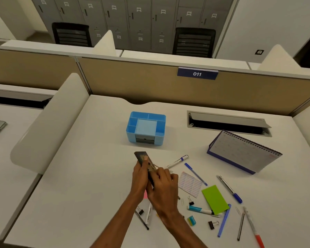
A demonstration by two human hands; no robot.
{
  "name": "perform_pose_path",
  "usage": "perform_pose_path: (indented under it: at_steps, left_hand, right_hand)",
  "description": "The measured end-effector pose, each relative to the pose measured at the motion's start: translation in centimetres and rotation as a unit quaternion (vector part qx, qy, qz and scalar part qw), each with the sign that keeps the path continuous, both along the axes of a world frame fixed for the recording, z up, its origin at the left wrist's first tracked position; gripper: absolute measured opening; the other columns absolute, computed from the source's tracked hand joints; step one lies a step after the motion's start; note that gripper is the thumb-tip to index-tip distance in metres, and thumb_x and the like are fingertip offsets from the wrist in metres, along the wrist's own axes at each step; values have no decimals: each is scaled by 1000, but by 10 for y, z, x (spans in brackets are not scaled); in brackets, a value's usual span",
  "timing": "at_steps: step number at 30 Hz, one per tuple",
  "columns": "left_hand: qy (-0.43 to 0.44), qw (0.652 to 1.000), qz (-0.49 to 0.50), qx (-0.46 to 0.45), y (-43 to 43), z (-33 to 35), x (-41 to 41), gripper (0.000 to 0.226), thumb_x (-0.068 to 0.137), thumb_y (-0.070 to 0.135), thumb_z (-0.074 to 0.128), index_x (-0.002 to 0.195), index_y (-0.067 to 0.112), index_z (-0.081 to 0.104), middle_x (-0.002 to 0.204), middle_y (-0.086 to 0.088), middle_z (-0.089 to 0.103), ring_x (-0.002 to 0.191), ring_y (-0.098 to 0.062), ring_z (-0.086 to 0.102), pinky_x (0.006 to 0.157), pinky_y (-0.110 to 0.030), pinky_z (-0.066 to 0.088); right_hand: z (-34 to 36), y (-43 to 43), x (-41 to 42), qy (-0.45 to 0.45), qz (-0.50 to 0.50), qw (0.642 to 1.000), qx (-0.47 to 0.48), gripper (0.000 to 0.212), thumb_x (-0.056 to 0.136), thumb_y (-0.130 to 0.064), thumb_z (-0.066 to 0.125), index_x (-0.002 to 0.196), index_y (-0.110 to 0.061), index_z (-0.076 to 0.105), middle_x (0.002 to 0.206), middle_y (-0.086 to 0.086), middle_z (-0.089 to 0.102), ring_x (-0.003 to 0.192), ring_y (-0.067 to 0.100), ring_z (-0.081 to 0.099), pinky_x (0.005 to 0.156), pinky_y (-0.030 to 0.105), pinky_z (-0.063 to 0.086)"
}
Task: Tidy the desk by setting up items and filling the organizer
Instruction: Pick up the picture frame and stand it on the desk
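Both hands hold a dark flat slab (pixel 143 157) tilted above the white desk (pixel 79 176), its far end jutting past the fingers toward the blue organizer (pixel 146 128), which stands apart behind it. The left hand (pixel 139 178) wraps the slab's left edge, thumb on its face. The right hand (pixel 164 188) grips the near right edge. Pens (pixel 195 173) and a green notepad (pixel 215 199) lie scattered to the right, near a standing calendar (pixel 243 153). A tan partition (pixel 132 81) backs the desk, with grey lockers (pixel 138 22) beyond.
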State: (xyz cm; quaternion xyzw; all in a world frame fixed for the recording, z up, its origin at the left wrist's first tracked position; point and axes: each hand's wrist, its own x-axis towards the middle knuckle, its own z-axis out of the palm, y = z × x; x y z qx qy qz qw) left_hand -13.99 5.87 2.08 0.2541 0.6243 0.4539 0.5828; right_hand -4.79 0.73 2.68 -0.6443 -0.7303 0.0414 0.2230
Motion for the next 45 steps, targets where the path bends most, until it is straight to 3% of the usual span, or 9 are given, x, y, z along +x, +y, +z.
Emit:
perform_pose_path:
  at_steps: [6,11,16,20,23,32,36,42,45]
  left_hand:
    - [-73,996,46,11,-17,9,0,37,108,36,51,137,14,60,120,-15,74,109,-34,73,93,-50,62]
    - [-81,994,74,-29,-14,14,-5,31,107,44,48,124,21,61,107,-6,75,95,-29,74,67,-34,62]
    - [-104,993,58,-12,-15,12,2,37,106,47,50,129,21,64,106,-5,81,91,-27,80,66,-36,64]
    - [-93,995,33,-1,-17,13,13,48,105,48,49,141,17,59,121,-14,76,107,-36,75,90,-54,62]
    - [-83,996,7,15,-19,16,20,51,103,52,50,142,21,59,118,-8,78,105,-31,77,88,-51,64]
    - [-10,997,-59,50,-26,25,22,53,100,61,46,142,31,56,124,-4,75,105,-23,77,90,-47,64]
    - [61,991,-94,78,-27,27,20,46,96,66,46,134,43,56,125,2,71,110,-21,73,94,-43,62]
    - [131,968,-182,117,-30,25,14,31,99,66,46,129,60,50,118,28,69,114,-1,68,89,-22,60]
    - [106,966,-190,138,-29,29,16,59,91,82,44,141,52,51,131,26,67,124,5,62,97,-16,54]
  right_hand:
    - [-2,-27,8,-3,70,994,90,57,70,-37,92,120,-19,70,109,4,75,96,25,73,84,42,60]
    - [4,-43,40,80,34,988,127,58,88,-41,72,141,-23,56,128,1,63,119,21,55,99,37,50]
    - [25,-39,65,75,41,995,-49,69,92,-73,49,146,-31,55,146,-5,57,131,19,55,108,48,47]
    - [28,-40,69,192,9,957,-217,88,83,-74,64,157,-41,31,154,-10,43,133,13,50,109,38,48]
    - [30,-32,66,281,-62,913,-291,100,77,-72,71,158,-34,27,152,-5,47,132,16,52,108,40,49]
    - [26,-16,58,298,-88,891,-332,73,80,-56,78,139,-29,45,119,0,62,105,15,63,86,28,56]
    - [29,-7,80,380,-75,847,-364,46,78,-47,79,118,-27,66,106,-6,69,84,7,70,66,16,54]
    - [32,15,123,418,-36,808,-413,26,82,-27,81,106,-25,74,108,-3,72,103,18,69,92,39,59]
    - [37,21,145,441,-26,797,-411,24,84,-18,80,107,-21,76,107,1,75,105,22,70,93,37,58]
